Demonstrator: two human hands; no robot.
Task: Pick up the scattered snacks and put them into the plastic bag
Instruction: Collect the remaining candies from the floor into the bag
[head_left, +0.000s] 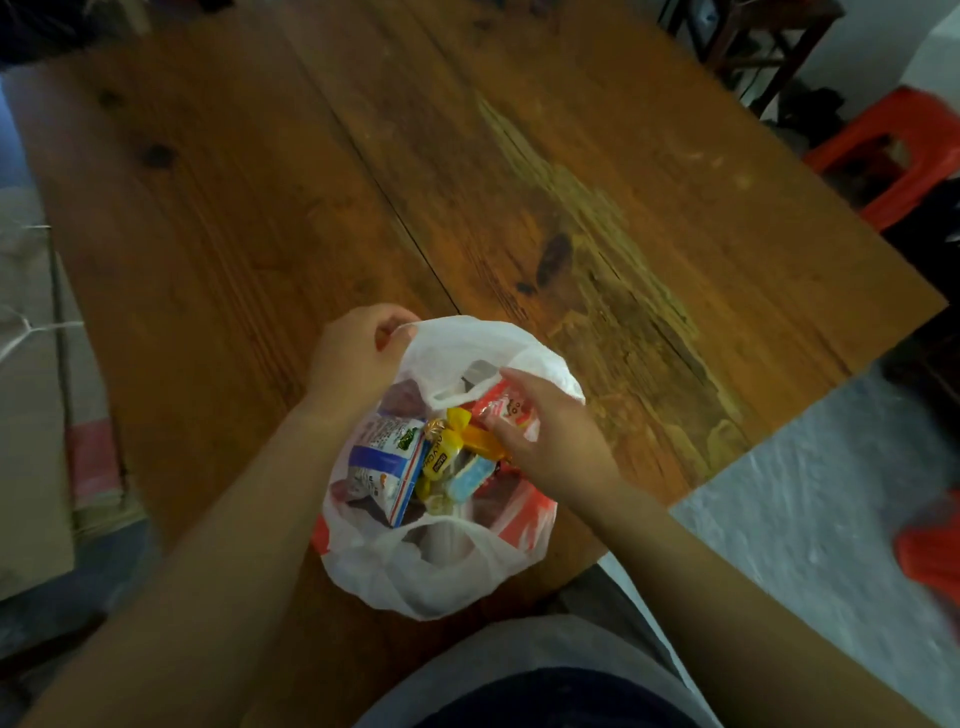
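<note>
Worn wooden planks of a table (519, 182) fill most of the view, and near its closest edge sits a white plastic bag (441, 582) with its mouth open upward. Inside lie snacks: a white-and-blue packet (382, 460) on the left, a yellow wrapped candy (439, 457) beside it, and a light blue wrapper (470, 475) just next to that. Over the bag's right side, the right hand (550, 441) has its fingers closed around a red-and-white snack packet (506, 408), lowered into the opening. At the far left rim, the left hand (353, 358) pinches the bag's handle, holding it up. Beyond the table's right edge stands a red plastic stool (883, 156).
</note>
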